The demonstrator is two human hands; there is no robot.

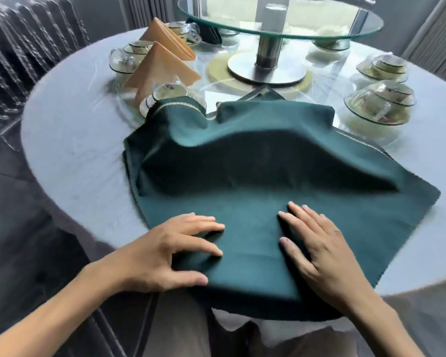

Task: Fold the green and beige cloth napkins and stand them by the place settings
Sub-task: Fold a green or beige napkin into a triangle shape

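Both forearms are bare right up to where the view cuts them off, with no sleeve showing on either. The left hand (165,251) and the right hand (317,243) are bare too, their nails short and plain. Down by the near edge of the table, the lap shows light grey-beige cloth, likely trousers (281,336), softly creased.
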